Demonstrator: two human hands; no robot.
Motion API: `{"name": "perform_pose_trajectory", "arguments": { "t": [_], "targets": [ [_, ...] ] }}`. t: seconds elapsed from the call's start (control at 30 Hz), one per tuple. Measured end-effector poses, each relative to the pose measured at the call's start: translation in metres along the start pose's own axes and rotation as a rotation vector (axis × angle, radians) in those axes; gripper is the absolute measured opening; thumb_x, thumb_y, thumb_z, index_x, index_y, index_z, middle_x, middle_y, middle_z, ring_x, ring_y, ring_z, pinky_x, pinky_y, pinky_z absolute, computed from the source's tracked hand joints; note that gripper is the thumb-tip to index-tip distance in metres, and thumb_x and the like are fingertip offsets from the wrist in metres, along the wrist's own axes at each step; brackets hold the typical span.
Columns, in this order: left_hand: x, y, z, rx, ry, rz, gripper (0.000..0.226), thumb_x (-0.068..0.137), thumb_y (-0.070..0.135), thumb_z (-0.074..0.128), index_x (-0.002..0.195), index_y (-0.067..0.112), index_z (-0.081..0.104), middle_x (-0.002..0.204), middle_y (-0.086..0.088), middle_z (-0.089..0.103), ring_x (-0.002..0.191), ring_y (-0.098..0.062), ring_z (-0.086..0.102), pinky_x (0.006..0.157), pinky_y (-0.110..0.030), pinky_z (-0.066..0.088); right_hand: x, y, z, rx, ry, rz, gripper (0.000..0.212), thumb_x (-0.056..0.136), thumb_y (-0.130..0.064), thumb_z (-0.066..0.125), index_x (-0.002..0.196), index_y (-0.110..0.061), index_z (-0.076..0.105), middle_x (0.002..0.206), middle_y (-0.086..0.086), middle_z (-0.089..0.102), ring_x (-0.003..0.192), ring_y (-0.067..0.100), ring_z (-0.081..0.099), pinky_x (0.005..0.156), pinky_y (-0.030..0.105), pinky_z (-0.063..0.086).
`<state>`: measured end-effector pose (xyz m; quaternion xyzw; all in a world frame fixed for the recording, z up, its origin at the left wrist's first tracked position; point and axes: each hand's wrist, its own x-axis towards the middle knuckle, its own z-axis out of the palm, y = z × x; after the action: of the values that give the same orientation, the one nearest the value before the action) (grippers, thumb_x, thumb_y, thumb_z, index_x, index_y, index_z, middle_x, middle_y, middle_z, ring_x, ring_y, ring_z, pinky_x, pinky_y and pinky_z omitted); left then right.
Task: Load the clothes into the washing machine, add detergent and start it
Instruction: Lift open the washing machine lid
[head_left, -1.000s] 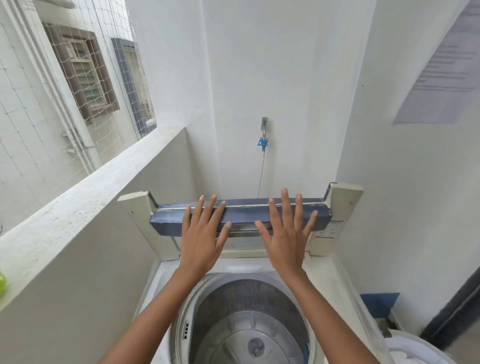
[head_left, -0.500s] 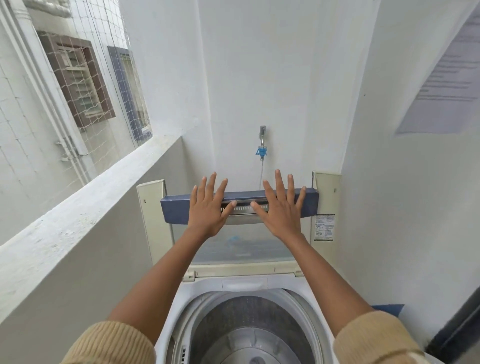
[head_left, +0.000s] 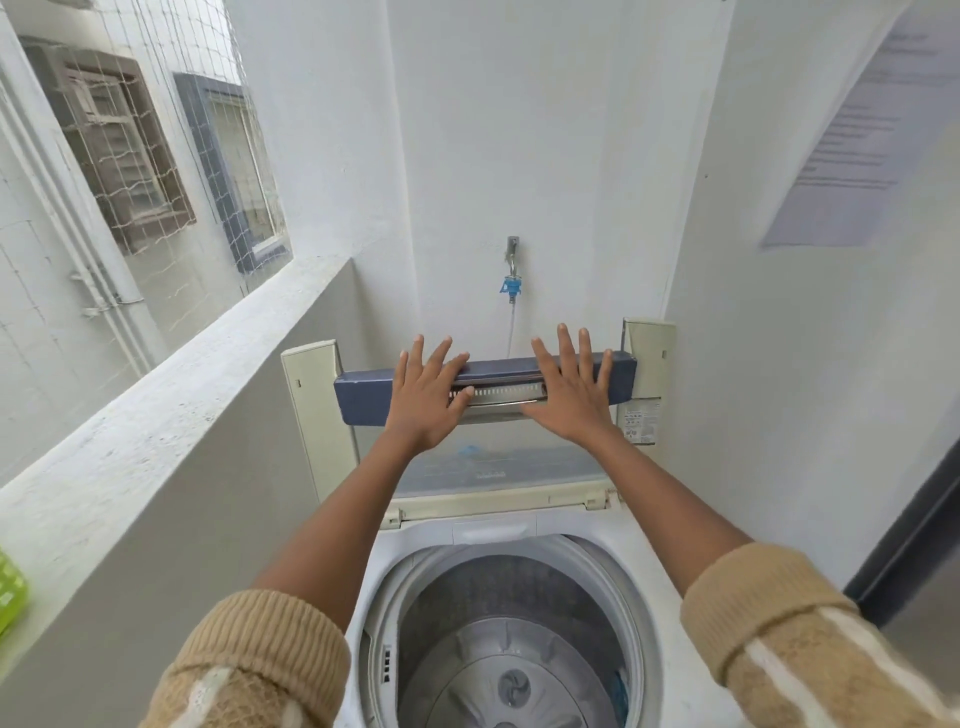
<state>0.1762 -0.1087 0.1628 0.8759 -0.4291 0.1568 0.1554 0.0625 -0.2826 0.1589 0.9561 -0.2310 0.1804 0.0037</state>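
Left hand (head_left: 423, 397) and right hand (head_left: 569, 392), fingers spread flat, press the raised lid (head_left: 363, 397) at 12 o'clock. The washing machine (head_left: 519, 532) opens at 6 o'clock. If released unseated, the lid may drop onto the forearms.

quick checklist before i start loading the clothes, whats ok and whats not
1. Lid raised clear of the drum opening: ok.
2. Left hand and right hand flat on the lid, holding nothing: ok.
3. Lid will stand up unaided: cannot tell, both hands press it.
4. Drum open and unobstructed: ok.
5. Clothes at hand: cannot tell, none in view.
6. Detergent at hand: cannot tell; green thing on the ledge is cut off.
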Motion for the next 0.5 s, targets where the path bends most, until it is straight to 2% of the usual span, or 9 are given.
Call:
{"name": "perform_pose_trajectory", "arguments": {
  "t": [0.1, 0.23, 0.3, 0.4, 0.5],
  "targets": [
    [-0.010, -0.005, -0.006, -0.078, 0.016, 0.084, 0.039, 0.092, 0.034, 0.045, 0.127, 0.019, 0.042, 0.156, -0.005, 0.021, 0.147, -0.029, -0.002, 0.118, -0.042, -0.005, -0.020, 0.003, -0.007, 0.038, 0.020, -0.032, 0.097, 0.084, -0.047, 0.058, 0.147, -0.026, -0.013, 0.155, 0.010, -0.024, 0.142, 0.031, -0.024, 0.113, 0.053, -0.012],
    [-0.018, -0.007, -0.011, -0.099, 0.011, 0.122, 0.037, 0.092, 0.037, 0.046, 0.124, 0.019, 0.043, 0.156, -0.006, 0.023, 0.147, -0.028, -0.001, 0.118, -0.042, -0.004, -0.083, 0.011, 0.000, 0.152, 0.037, 0.031, 0.097, 0.084, -0.027, 0.059, 0.145, -0.028, -0.016, 0.152, 0.004, -0.030, 0.142, 0.026, -0.025, 0.114, 0.052, -0.008],
    [-0.023, -0.004, -0.012, -0.077, 0.024, 0.097, 0.037, 0.093, 0.039, 0.044, 0.125, 0.020, 0.044, 0.156, -0.006, 0.022, 0.147, -0.029, -0.002, 0.117, -0.046, -0.007, -0.117, 0.018, 0.010, 0.161, -0.042, 0.095, 0.094, 0.087, -0.028, 0.056, 0.144, -0.030, -0.018, 0.149, -0.001, -0.034, 0.142, 0.025, -0.024, 0.114, 0.053, -0.007],
    [-0.034, 0.009, -0.008, 0.029, 0.083, 0.003, 0.042, 0.092, 0.040, 0.045, 0.129, 0.021, 0.043, 0.157, -0.005, 0.017, 0.146, -0.032, -0.005, 0.113, -0.055, -0.012, -0.158, 0.034, 0.025, 0.149, -0.172, 0.178, 0.088, 0.089, -0.038, 0.053, 0.146, -0.029, -0.014, 0.154, 0.002, -0.027, 0.144, 0.026, -0.020, 0.115, 0.054, -0.005],
    [-0.050, 0.029, 0.000, 0.084, 0.128, -0.081, 0.060, 0.087, 0.036, 0.051, 0.141, 0.020, 0.031, 0.159, -0.005, 0.007, 0.146, -0.033, -0.007, 0.112, -0.058, -0.010, -0.189, 0.050, 0.035, 0.155, -0.220, 0.228, 0.087, 0.090, -0.043, 0.052, 0.147, -0.027, -0.011, 0.156, 0.004, -0.021, 0.145, 0.028, -0.015, 0.116, 0.052, -0.002]
  ]
}}
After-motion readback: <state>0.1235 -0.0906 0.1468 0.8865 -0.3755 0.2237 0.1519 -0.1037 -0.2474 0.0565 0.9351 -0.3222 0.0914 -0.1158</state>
